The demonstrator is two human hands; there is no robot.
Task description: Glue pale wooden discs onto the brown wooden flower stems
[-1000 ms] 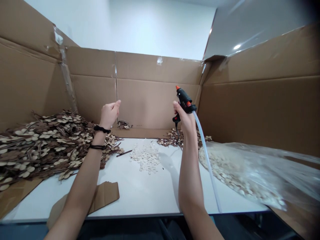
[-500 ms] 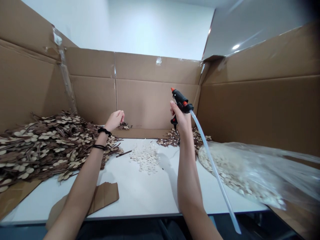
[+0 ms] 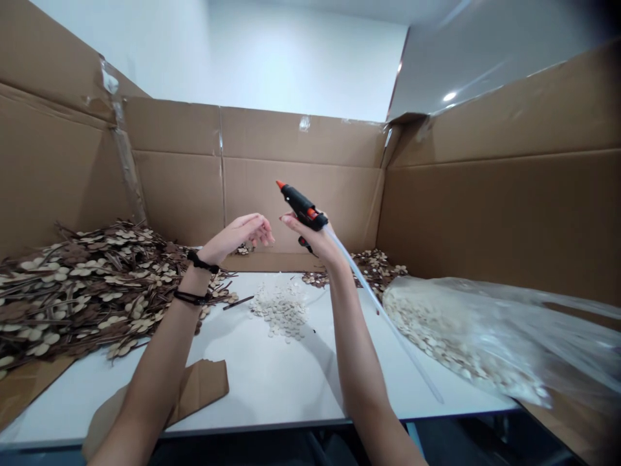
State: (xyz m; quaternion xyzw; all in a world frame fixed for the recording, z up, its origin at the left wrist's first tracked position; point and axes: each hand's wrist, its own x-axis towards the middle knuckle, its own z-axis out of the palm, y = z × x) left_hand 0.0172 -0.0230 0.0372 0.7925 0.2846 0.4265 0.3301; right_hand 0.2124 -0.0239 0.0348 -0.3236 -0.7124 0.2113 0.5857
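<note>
My right hand (image 3: 317,238) is wrapped round a black and orange hot glue gun (image 3: 303,206), raised above the table. The gun's orange nozzle points up and to the left, and a long clear glue stick (image 3: 383,310) trails from its back end. Close by on the left, my left hand (image 3: 242,234) hangs in the air with its fingers loosely bent and apart; I see nothing in it. Below both hands a heap of small white discs (image 3: 284,314) lies on the white table (image 3: 272,382).
At left rises a big pile of brown and cream flower-shaped pieces with stems (image 3: 97,285). More such pieces (image 3: 378,264) lie at the back right. A clear plastic bag of white discs (image 3: 451,330) rests at right. A cardboard scrap (image 3: 201,388) lies in front; cardboard walls (image 3: 301,139) surround the table.
The glue gun and my right hand have moved left and slightly down. My left hand has shifted right, and its fingers have loosened from a closed shape. The hands are now near each other.
</note>
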